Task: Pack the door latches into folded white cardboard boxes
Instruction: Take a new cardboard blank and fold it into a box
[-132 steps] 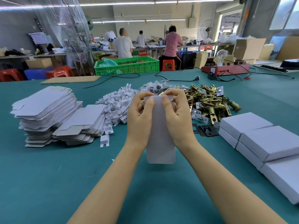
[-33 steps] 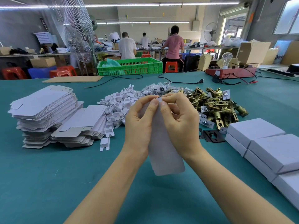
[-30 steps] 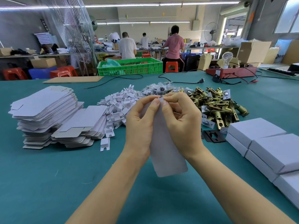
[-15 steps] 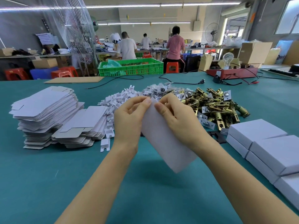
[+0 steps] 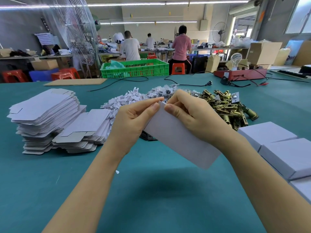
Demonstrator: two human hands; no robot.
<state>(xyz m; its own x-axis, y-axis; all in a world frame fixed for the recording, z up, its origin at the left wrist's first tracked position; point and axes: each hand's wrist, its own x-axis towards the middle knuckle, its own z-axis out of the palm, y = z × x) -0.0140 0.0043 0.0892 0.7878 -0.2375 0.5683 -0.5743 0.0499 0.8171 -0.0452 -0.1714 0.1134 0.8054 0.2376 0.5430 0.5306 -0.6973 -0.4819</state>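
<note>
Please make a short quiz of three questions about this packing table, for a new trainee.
1. True or false: both hands hold the white box above the table.
2. Where is the pile of brass latches? A) left of the hands B) right of the hands, farther back
3. Fill in: the flat unfolded boxes lie in ___ on the left.

Key: 1 true. 2 B. 3 stacks.
The left hand and right hand pinch its far end.

A single head-worn view looks forward and down over the teal tabletop (image 5: 151, 190), close above both forearms (wide-angle, edges bowed); beyond the green crate (image 5: 134, 68) at its far edge, the workshop recedes.
</note>
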